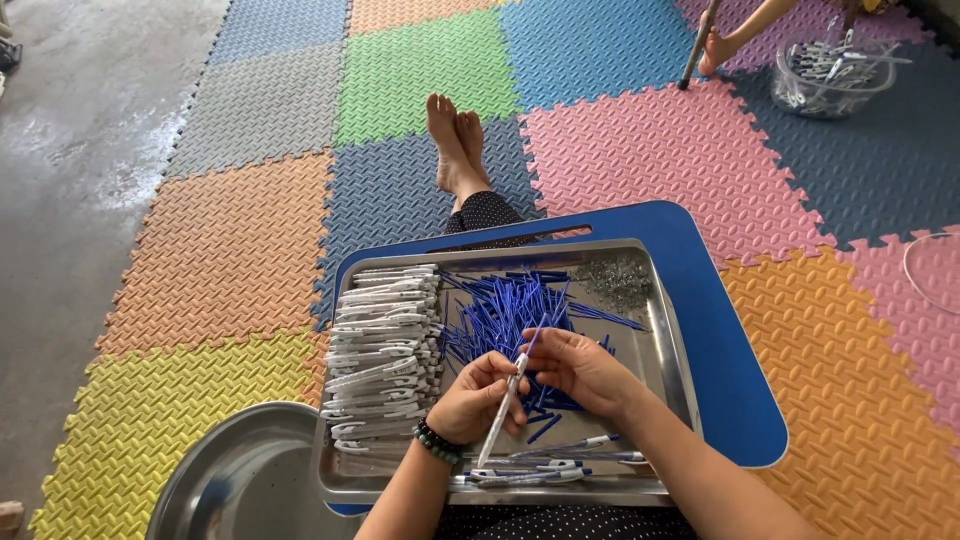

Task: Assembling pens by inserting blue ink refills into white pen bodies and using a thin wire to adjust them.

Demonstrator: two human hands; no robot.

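Both hands meet over the metal tray [660, 350]. The left hand [478, 398] pinches a white pen barrel [500, 420], held slanted with its lower end toward the person. The right hand [580, 368] closes around the barrel's upper end, where a thin blue refill [536, 335] sticks out of the top. Hands are touching, fingers clamped on barrel and refill.

Judgement: the step goes best if the barrel is kept steady and the refill stays in line with its bore, fed straight with a light pinch, since the slim plastic tube looks likely to bend.

Materials: the tray is rectangular, shiny steel with a raised rim, resting on a blue lap board [720, 330]. White barrels [385, 345] lie stacked in neat rows at the left; loose blue refills [500, 310] fan out in the middle; a small heap of grey metal springs [612, 280] sits at the far right corner. A few assembled pens [560, 465] lie at the near edge. A round steel basin [240, 480] sits beside the tray on ridged foam mats [220, 250].
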